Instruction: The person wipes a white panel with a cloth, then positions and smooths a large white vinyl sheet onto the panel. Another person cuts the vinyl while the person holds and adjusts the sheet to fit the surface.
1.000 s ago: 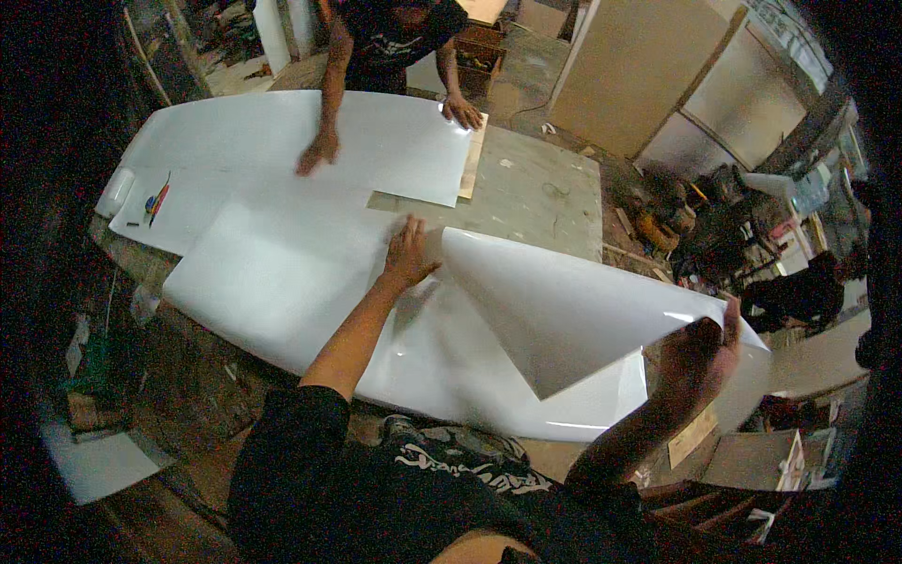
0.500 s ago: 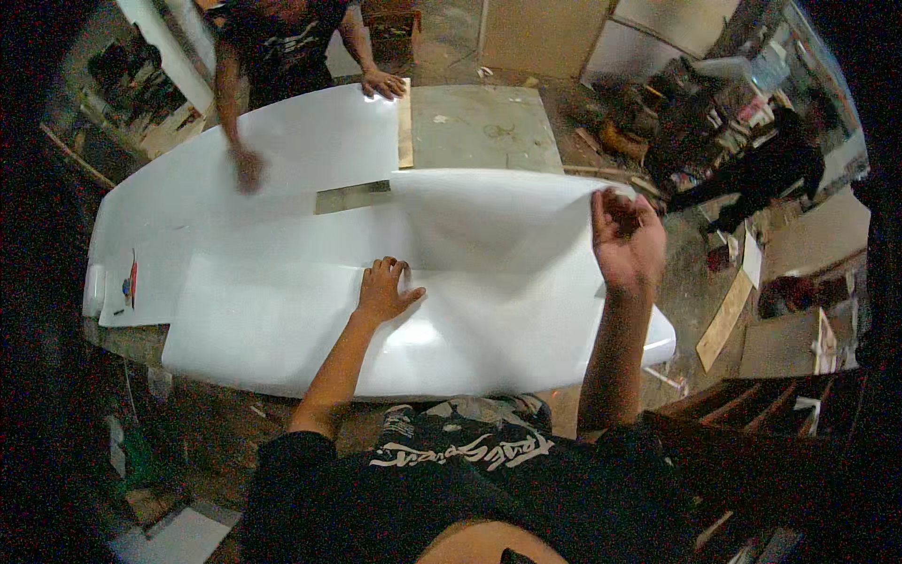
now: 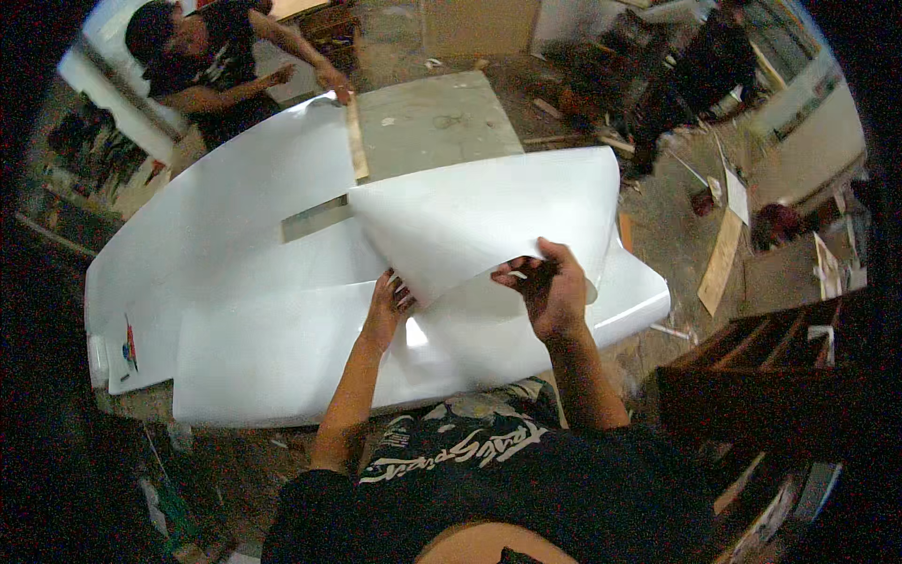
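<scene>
A large glossy white sheet (image 3: 272,367) lies over the table in front of me. Its right part is raised and curled over into a broad flap (image 3: 498,202). My right hand (image 3: 556,296) is closed on the flap's near edge, thumb above and fingers curled beneath. Beside the flap's lower left edge, my left hand (image 3: 383,310) rests on the sheet, its fingers apart and slightly bent. Where those fingertips meet the flap is partly hidden.
Across the table, a co-worker's hand (image 3: 334,83) holds the corner of another white sheet (image 3: 254,160). A light wooden strip (image 3: 357,141) borders a bare grey-green tabletop (image 3: 437,117). Small red and blue tools (image 3: 129,346) lie at far left. A dark slatted wooden frame (image 3: 742,376) stands right.
My right hand has moved left and nearer, folding the sheet over into a flap. My left hand has turned onto its side. The co-worker's hand has raised the far sheet's corner.
</scene>
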{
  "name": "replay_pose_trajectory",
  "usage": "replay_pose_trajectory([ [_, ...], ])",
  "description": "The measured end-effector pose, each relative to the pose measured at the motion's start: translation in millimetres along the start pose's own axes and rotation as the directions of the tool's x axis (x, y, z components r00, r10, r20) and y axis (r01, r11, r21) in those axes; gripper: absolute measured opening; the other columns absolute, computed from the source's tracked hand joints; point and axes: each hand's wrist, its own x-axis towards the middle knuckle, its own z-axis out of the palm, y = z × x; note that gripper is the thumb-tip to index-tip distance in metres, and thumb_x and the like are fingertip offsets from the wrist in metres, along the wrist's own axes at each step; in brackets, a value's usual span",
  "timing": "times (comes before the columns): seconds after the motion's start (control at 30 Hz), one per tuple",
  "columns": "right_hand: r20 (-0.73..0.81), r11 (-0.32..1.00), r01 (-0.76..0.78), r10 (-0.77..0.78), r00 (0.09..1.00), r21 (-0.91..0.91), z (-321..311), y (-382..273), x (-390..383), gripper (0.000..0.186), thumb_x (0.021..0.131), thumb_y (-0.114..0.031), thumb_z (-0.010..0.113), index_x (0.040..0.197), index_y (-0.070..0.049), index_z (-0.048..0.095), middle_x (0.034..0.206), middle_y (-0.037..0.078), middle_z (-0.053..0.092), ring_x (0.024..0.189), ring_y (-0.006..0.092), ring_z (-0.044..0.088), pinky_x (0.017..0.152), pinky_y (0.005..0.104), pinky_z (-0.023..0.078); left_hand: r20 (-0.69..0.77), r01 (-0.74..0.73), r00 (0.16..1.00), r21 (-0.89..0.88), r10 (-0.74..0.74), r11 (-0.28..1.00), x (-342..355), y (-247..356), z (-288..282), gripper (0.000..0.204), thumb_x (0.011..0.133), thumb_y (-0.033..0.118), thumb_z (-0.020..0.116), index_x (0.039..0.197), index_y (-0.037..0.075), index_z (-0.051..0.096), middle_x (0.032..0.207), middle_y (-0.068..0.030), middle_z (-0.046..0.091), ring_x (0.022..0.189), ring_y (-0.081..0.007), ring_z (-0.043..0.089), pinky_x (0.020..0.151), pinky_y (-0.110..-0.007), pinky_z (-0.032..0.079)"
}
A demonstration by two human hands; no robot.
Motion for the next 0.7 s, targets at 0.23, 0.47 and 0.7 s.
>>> replay_pose_trajectory([
  [0.23, -0.021, 0.983, 0.019, -0.023, 1.000, -0.181, -36.9, 11.3, -20.5, 0.043, 0.095, -0.026, 0.062, 0.116, 0.010, 0.056, 0.097, 0.023, 0.068, 0.090, 0.0394, 0.072, 0.089, 0.0520, 0.057, -0.021, 0.139, 0.968, -0.785, -0.251, 0.603, 21.3, -21.2, 44.1, 0.100, 0.083, 0.076, 0.064, 0.152, 0.008, 0.038, 0.155, -0.0156, 0.042, 0.141, -0.0367, 0.041, 0.120, -0.058, 0.028],
  [0.47, -0.241, 0.713, -0.064, -0.150, 0.959, -0.699, -64.6, 0.7, -57.3, 0.065, 0.087, -0.046, 0.074, 0.125, 0.005, 0.064, 0.119, 0.020, 0.069, 0.108, 0.0315, 0.065, 0.098, 0.0410, 0.049, -0.268, -0.185, 0.961, -0.456, 0.064, 0.871, 17.2, -43.7, 48.2, 0.064, 0.102, 0.059, 0.049, 0.145, 0.012, 0.052, 0.139, -0.0084, 0.061, 0.123, -0.0308, 0.060, 0.102, -0.049, 0.053],
  [0.7, -0.369, 0.712, -0.184, -0.112, 0.923, -0.678, -116.5, 6.2, -97.9, 0.061, 0.088, -0.044, 0.076, 0.122, 0.006, 0.065, 0.121, 0.018, 0.067, 0.114, 0.0297, 0.061, 0.103, 0.0411, 0.046, -0.157, 0.139, 0.936, -0.659, -0.315, 0.739, -89.6, -0.6, 12.6, 0.070, 0.094, 0.060, 0.064, 0.141, 0.009, 0.056, 0.137, -0.0122, 0.062, 0.127, -0.0325, 0.058, 0.106, -0.054, 0.049],
])
